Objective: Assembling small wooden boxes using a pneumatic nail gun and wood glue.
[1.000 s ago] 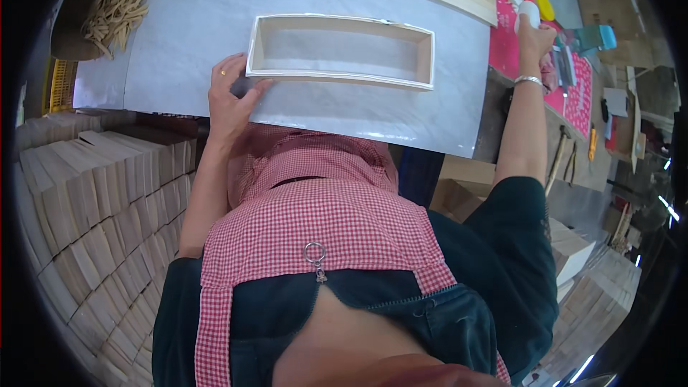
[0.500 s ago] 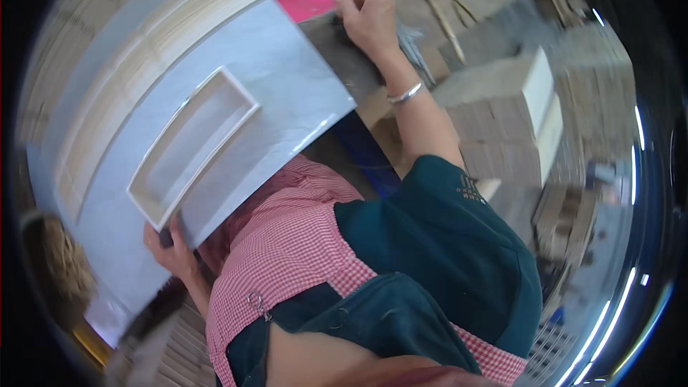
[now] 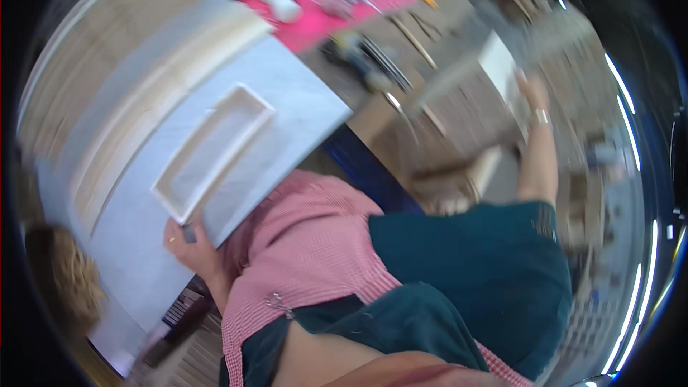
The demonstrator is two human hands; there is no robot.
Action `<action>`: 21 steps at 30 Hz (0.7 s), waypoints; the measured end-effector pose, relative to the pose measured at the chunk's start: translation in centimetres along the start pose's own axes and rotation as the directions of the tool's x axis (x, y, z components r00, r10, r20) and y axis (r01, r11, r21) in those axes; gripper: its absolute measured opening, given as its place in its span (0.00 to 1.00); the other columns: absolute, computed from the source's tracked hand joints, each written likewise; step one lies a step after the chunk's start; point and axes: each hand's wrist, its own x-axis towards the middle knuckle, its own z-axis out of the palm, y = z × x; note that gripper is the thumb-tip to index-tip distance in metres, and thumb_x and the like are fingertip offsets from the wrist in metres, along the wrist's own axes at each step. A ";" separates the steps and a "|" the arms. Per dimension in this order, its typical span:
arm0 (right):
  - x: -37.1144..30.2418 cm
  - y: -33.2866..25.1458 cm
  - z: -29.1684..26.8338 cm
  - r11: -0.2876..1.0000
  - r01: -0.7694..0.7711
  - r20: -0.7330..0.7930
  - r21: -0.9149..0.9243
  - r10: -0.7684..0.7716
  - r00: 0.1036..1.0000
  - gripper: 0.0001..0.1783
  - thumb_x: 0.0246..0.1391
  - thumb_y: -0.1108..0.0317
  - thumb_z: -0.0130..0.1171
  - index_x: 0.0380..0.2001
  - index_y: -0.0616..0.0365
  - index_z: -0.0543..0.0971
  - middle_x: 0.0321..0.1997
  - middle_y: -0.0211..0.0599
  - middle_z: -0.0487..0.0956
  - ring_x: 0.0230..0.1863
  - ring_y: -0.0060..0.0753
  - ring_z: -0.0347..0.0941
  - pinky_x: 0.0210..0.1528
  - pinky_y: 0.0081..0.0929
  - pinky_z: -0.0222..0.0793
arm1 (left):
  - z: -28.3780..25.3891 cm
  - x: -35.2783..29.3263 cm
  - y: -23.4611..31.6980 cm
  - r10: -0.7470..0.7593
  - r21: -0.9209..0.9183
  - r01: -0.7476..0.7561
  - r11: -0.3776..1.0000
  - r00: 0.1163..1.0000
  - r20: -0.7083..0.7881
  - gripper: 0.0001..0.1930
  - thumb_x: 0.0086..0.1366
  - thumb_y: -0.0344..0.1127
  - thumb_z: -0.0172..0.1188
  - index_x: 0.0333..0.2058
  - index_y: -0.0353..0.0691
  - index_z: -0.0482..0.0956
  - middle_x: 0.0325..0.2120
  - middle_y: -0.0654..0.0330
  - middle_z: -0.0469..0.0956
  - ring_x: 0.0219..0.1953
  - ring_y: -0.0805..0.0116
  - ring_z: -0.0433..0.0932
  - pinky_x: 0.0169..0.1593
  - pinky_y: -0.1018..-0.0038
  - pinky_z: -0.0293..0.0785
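A shallow rectangular wooden frame [image 3: 209, 188] lies on the pale sheet-covered work surface [image 3: 294, 122]. At its near corner my left hand [image 3: 192, 245] grips the short end between thumb and fingers. Something small and dark shows between those fingers, too blurred to name. My right hand [image 3: 532, 91] is stretched far to the right, beside the white-faced end of a stack of wooden boards [image 3: 469, 107]. Motion smears its fingers, so I cannot tell whether they touch the boards.
Long pale wooden strips [image 3: 172, 86] lie stacked along the far left. A power drill [image 3: 358, 57], a hammer [image 3: 414, 41] and a pink mat [image 3: 308, 25] with a white bottle [image 3: 285, 8] are beyond the surface. More board stacks [image 3: 573, 79] stand at right.
My right hand has swung from above the tools out to the right, to the board stack. The view has shifted, uncovering the drill. My left hand stays at the frame's corner.
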 end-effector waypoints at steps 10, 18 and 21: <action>0.8 4.2 2.6 0.980 -0.106 0.043 0.171 0.100 0.994 0.46 0.51 0.33 0.63 0.52 0.72 0.82 0.53 0.63 0.83 0.54 0.61 0.81 0.55 0.45 0.77 | -0.1 -0.7 0.1 0.121 -0.038 -0.121 0.992 0.993 0.001 0.27 0.57 0.33 0.73 0.56 0.34 0.79 0.51 0.50 0.78 0.57 0.51 0.72 0.63 0.61 0.69; -3.8 -10.2 -4.9 0.882 0.315 -0.313 0.350 -0.207 0.927 0.44 0.53 0.39 0.67 0.57 0.72 0.77 0.56 0.59 0.81 0.56 0.56 0.79 0.59 0.44 0.74 | 0.6 -0.2 -0.3 0.117 -0.056 -0.117 0.992 0.993 0.003 0.29 0.55 0.32 0.74 0.57 0.36 0.79 0.52 0.51 0.78 0.58 0.51 0.71 0.63 0.61 0.69; -10.9 -21.5 -5.0 0.470 0.788 -0.502 0.398 -0.607 0.616 0.39 0.50 0.49 0.73 0.57 0.66 0.76 0.56 0.51 0.79 0.53 0.49 0.77 0.57 0.42 0.73 | -0.5 0.2 0.0 0.111 -0.129 -0.105 0.986 0.993 0.044 0.28 0.59 0.32 0.71 0.58 0.33 0.77 0.51 0.51 0.79 0.56 0.54 0.73 0.63 0.61 0.70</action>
